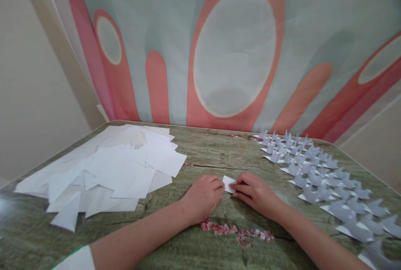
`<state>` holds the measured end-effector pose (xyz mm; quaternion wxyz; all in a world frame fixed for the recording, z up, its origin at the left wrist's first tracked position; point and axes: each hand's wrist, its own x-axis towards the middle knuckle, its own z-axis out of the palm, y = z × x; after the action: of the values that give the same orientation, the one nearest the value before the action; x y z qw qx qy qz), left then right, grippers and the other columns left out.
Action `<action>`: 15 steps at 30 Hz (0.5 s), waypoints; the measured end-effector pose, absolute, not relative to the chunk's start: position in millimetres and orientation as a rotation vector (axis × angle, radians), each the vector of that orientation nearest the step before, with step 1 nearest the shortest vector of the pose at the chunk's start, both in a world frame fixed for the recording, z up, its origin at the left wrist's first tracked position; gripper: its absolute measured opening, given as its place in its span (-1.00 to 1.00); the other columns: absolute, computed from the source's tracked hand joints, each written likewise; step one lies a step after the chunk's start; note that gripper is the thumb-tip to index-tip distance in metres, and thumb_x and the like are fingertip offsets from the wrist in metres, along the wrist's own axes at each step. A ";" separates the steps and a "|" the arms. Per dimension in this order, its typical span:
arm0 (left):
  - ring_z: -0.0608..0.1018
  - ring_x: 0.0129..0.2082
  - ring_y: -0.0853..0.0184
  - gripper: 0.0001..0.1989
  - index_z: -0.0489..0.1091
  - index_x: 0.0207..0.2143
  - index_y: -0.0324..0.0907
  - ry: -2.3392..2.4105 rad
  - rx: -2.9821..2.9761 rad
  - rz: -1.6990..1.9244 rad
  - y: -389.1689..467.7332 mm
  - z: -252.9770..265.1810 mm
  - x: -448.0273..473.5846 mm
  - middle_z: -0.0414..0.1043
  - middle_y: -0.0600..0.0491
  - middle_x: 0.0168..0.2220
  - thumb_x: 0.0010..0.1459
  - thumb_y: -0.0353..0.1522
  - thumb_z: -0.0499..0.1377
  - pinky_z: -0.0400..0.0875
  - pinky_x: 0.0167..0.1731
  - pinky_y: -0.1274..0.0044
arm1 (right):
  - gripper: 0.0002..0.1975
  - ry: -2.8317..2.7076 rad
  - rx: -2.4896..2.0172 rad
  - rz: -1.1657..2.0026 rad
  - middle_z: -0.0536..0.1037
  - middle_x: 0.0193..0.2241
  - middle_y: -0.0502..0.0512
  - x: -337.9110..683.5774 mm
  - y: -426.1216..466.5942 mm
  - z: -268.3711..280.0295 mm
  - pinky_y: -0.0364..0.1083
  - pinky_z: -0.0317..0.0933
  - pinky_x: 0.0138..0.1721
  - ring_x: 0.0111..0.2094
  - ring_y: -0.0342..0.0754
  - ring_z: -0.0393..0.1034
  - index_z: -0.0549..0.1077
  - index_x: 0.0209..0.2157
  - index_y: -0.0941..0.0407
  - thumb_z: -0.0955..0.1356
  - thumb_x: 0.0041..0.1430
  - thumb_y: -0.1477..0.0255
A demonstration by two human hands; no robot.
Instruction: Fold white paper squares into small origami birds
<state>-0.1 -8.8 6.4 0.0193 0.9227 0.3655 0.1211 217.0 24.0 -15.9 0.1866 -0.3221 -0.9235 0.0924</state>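
Observation:
A small folded piece of white paper (228, 183) lies on the table between my two hands. My left hand (205, 197) is closed at its left edge, with the fingers curled and the thumb mostly hidden behind them. From the other side, my right hand (255, 192) pinches the paper's right corner between thumb and fingers. The paper looks flat and folded into a compact shape; its exact creases are too small to make out.
A wide, loose pile of white paper sheets (125, 174) covers the table's left side. Several rows of folded white paper birds (313, 176) stand along the right. The wood-patterned table (200, 149) has printed pink flowers and meets a patterned curtain (175, 82) at the back.

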 end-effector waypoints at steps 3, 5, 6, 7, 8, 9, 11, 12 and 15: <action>0.35 -0.07 0.24 -0.76 0.31 -0.11 -0.27 1.123 2.887 0.349 -9.2 8.1 -0.9 0.40 -0.04 -0.17 0.17 -0.40 0.05 0.26 -0.07 0.37 | -0.76 -2.551 -0.920 0.379 0.42 -0.34 0.12 218.0 25.0 -16.2 -0.07 0.17 -0.28 -0.30 -0.04 0.28 0.47 -0.15 0.06 0.30 0.15 0.35; 0.35 -0.06 0.23 -0.76 0.31 -0.11 -0.27 1.120 2.884 0.348 -9.6 8.3 -1.7 0.39 -0.05 -0.17 0.16 -0.39 0.06 0.26 -0.07 0.37 | -0.76 -2.504 -0.928 0.468 0.41 -0.34 0.11 218.1 26.2 -16.8 -0.08 0.18 -0.28 -0.29 -0.05 0.28 0.48 -0.16 0.06 0.32 0.12 0.35; 0.35 -0.07 0.23 -0.76 0.31 -0.11 -0.27 1.118 2.877 0.351 -9.7 8.1 -2.1 0.39 -0.05 -0.17 0.16 -0.39 0.06 0.26 -0.07 0.37 | -0.76 -2.476 -0.936 0.515 0.41 -0.35 0.10 218.1 26.9 -17.3 -0.08 0.19 -0.28 -0.30 -0.05 0.29 0.48 -0.17 0.05 0.33 0.11 0.35; 0.35 -0.07 0.24 -0.76 0.31 -0.11 -0.27 1.115 2.866 0.355 -9.6 7.8 -2.5 0.39 -0.05 -0.17 0.16 -0.39 0.06 0.26 -0.07 0.38 | -0.76 -2.449 -0.949 0.561 0.40 -0.36 0.09 218.0 27.6 -17.9 -0.09 0.19 -0.28 -0.30 -0.06 0.29 0.49 -0.17 0.05 0.34 0.10 0.35; 0.35 -0.07 0.24 -0.76 0.31 -0.11 -0.27 1.109 2.852 0.360 -9.4 7.4 -3.0 0.39 -0.05 -0.16 0.16 -0.40 0.06 0.26 -0.07 0.38 | -0.77 -2.423 -0.964 0.603 0.40 -0.37 0.09 217.9 28.3 -18.6 -0.09 0.20 -0.29 -0.31 -0.06 0.30 0.49 -0.18 0.05 0.35 0.08 0.34; 0.36 -0.08 0.24 -0.76 0.32 -0.12 -0.27 1.100 2.836 0.364 -9.0 7.0 -3.6 0.39 -0.04 -0.16 0.16 -0.40 0.05 0.25 -0.06 0.38 | -0.77 -2.399 -0.978 0.641 0.40 -0.37 0.08 217.9 29.1 -19.2 -0.10 0.20 -0.30 -0.32 -0.07 0.30 0.49 -0.19 0.05 0.36 0.07 0.34; 0.36 -0.09 0.25 -0.77 0.32 -0.12 -0.27 1.086 2.797 0.377 -8.0 6.1 -5.1 0.39 -0.04 -0.15 0.17 -0.40 0.04 0.24 -0.06 0.38 | -0.77 -2.367 -0.993 0.706 0.40 -0.38 0.06 218.1 30.8 -20.3 -0.11 0.20 -0.31 -0.34 -0.09 0.31 0.50 -0.20 0.04 0.37 0.05 0.33; 0.37 -0.09 0.25 -0.77 0.33 -0.12 -0.26 1.084 2.775 0.389 -7.5 5.6 -6.0 0.40 -0.03 -0.15 0.17 -0.41 0.04 0.24 -0.05 0.38 | -0.77 -2.357 -0.994 0.732 0.40 -0.39 0.05 218.3 31.6 -20.8 -0.12 0.20 -0.31 -0.34 -0.09 0.31 0.50 -0.21 0.04 0.38 0.05 0.33; 0.36 -0.09 0.27 -0.77 0.33 -0.12 -0.21 1.084 2.704 0.433 -5.8 3.7 -8.7 0.39 0.01 -0.12 0.17 -0.42 0.04 0.23 -0.04 0.39 | -0.80 -2.351 -0.995 0.775 0.39 -0.41 0.03 219.1 33.3 -21.5 -0.13 0.19 -0.33 -0.35 -0.11 0.30 0.51 -0.22 0.02 0.36 0.07 0.34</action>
<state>-8.7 -5.8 3.7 0.0982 0.9137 0.3663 0.1462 219.1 33.3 -21.5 0.2346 -0.3625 -0.8566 0.2824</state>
